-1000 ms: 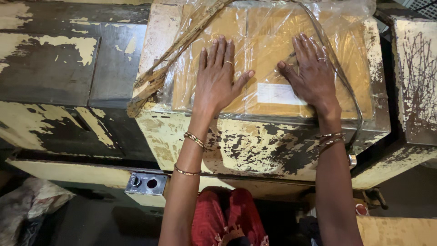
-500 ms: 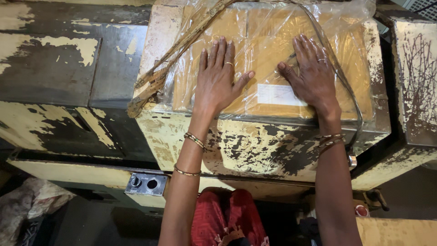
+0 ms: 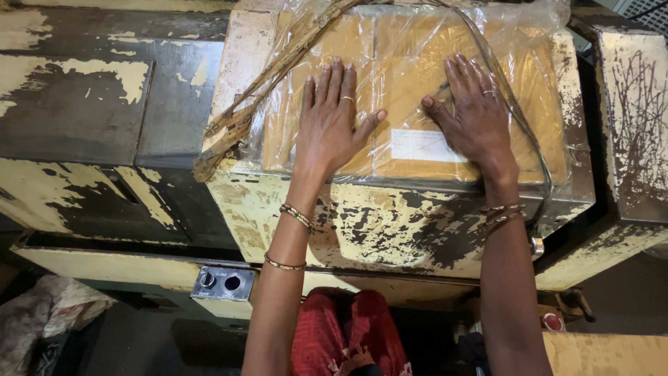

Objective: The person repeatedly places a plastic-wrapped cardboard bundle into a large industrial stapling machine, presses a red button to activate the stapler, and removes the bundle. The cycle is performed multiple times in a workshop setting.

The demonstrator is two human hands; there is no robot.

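A flat yellow-brown packet [image 3: 410, 90] wrapped in clear plastic film lies on a worn cream machine block [image 3: 390, 223]. My left hand [image 3: 332, 122] rests flat on the packet's left half, fingers spread, a ring on one finger. My right hand [image 3: 473, 115] presses flat on the right half, just above a white label [image 3: 421, 145]. Both wrists carry bangles. Neither hand grips anything.
A frayed brown strap [image 3: 240, 125] trails off the packet's left corner. A thin cable [image 3: 536, 157] curves round its right side. To the left sits a dark chipped metal bed [image 3: 104, 104]. Below is a small switch plate [image 3: 224, 282] and my red garment [image 3: 348, 334].
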